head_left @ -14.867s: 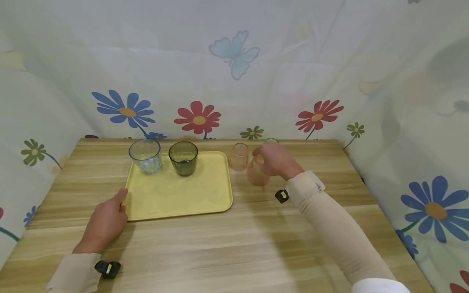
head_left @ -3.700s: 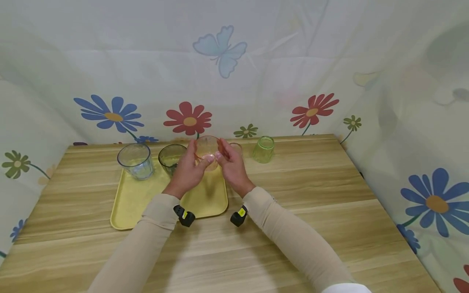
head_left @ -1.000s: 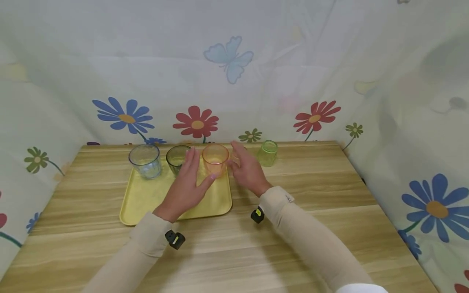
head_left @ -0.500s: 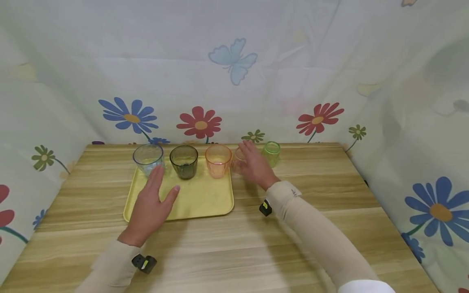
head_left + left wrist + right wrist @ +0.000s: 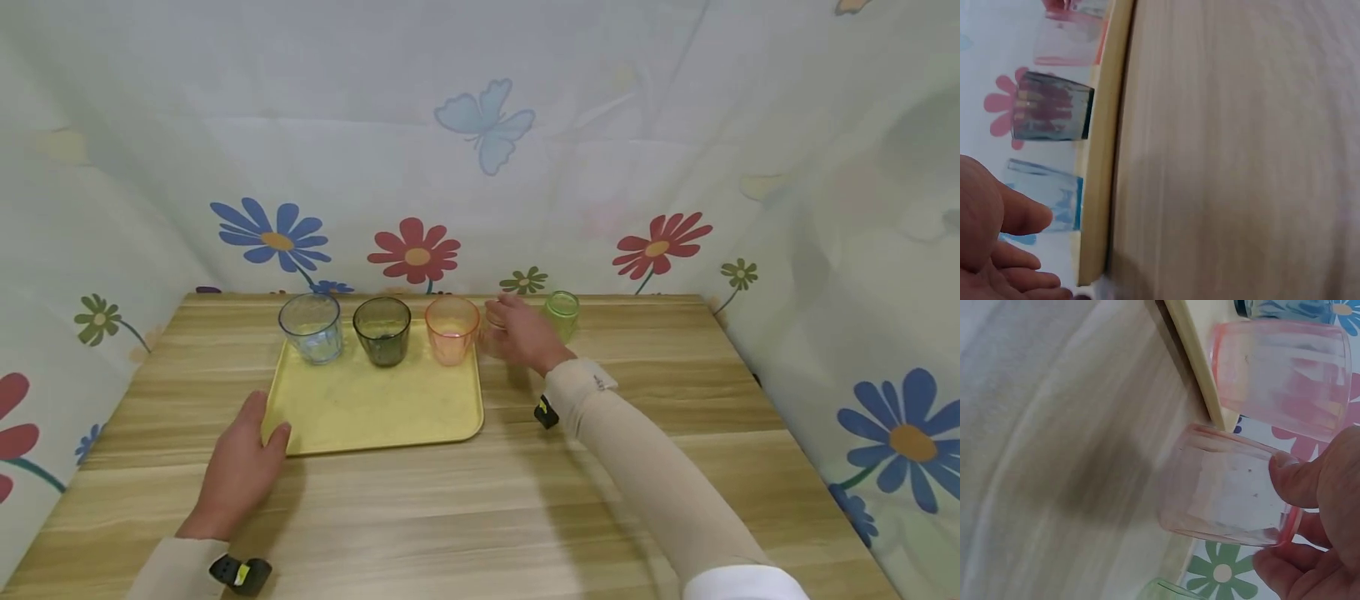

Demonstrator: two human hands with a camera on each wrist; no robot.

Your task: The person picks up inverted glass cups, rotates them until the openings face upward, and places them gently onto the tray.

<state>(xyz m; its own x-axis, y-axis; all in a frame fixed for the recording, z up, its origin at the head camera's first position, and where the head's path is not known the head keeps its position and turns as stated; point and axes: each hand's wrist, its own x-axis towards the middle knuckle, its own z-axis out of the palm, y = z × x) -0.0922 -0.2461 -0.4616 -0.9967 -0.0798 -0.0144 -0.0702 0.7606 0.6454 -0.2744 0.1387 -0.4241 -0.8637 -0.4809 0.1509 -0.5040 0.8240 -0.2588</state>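
My right hand (image 5: 527, 335) pinches the base end of a pale pink glass (image 5: 1229, 487), which stands upside down on the table just right of the tray. Thumb and fingers lie on opposite sides of it in the right wrist view. My left hand (image 5: 242, 458) is beside the near left corner of the yellow tray (image 5: 375, 417), fingers extended and holding nothing. Along the tray's back stand three upright glasses: a clear blue one (image 5: 311, 332), a dark grey-green one (image 5: 383, 333) and an orange one (image 5: 452, 332).
A green glass (image 5: 562, 315) stands upside down on the table, close to the right hand. The wooden table (image 5: 450, 517) meets a flower-printed cloth (image 5: 480, 192) at its back edge, with more cloth at both sides.
The orange glass, earlier upside down right of the tray, was lifted in both hands and now stands upright on it. The left hand drew back left; the right moved to the pink glass.
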